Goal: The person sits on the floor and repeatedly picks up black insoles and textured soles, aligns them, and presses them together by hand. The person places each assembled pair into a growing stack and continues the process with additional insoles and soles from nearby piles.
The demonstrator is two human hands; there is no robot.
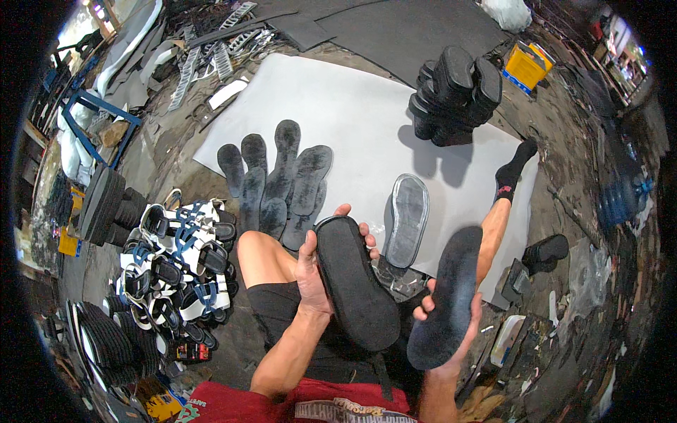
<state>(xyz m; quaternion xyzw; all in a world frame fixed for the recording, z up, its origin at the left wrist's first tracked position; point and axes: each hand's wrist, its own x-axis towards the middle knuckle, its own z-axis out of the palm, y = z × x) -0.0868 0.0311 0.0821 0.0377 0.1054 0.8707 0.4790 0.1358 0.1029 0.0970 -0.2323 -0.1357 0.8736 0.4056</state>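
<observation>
The left hand [312, 282] grips a thick black sole [358, 285] near its far end, with the thumb on the left edge and fingertips curling over the right edge. The right hand [472, 328] is closed around the sides of a flat dark sole [448, 299], just to the right of the black one. Both soles are up over the near side of the white sheet [338, 99] and the person's lap. They look light, like foam or rubber, and not easy to break. The thick one seems stiffer, and the flat one may bend a bit. Their dull tops don't look slippery. The side edges look like the best place to hold, with the fingers kept off the wide flat faces.
</observation>
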